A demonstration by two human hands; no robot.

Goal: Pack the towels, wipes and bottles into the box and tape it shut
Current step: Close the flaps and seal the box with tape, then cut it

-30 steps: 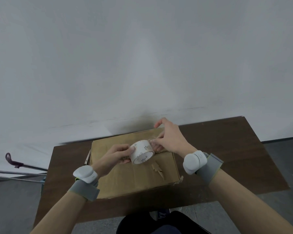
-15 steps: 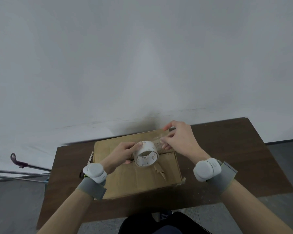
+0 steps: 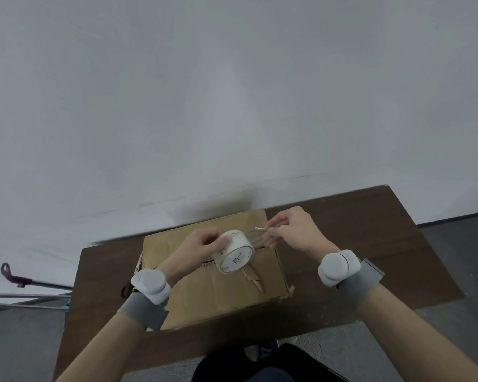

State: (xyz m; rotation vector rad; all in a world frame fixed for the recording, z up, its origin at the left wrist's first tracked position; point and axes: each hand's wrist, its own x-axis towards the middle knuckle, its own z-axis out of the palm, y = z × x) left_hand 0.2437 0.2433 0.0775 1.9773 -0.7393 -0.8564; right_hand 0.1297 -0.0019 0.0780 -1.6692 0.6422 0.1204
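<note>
A person stands over a closed cardboard box (image 3: 218, 301) that sits on a dark brown desk (image 3: 370, 244) pushed against a pale wall (image 3: 232, 106), both hands raised just above the lid. The left hand (image 3: 198, 249) has its grip curled around a white roll of tape (image 3: 236, 256), holding it over the middle seam of the flaps. The right hand (image 3: 293, 232) pinches the free end of the tape strip (image 3: 255, 238), which stretches clear between roll and fingertips above the far right part of the lid. A torn patch (image 3: 253, 279) mars the cardboard just below the roll. White sensor pucks (image 3: 338, 268) on grey bands (image 3: 142, 312) sit on both wrists.
</note>
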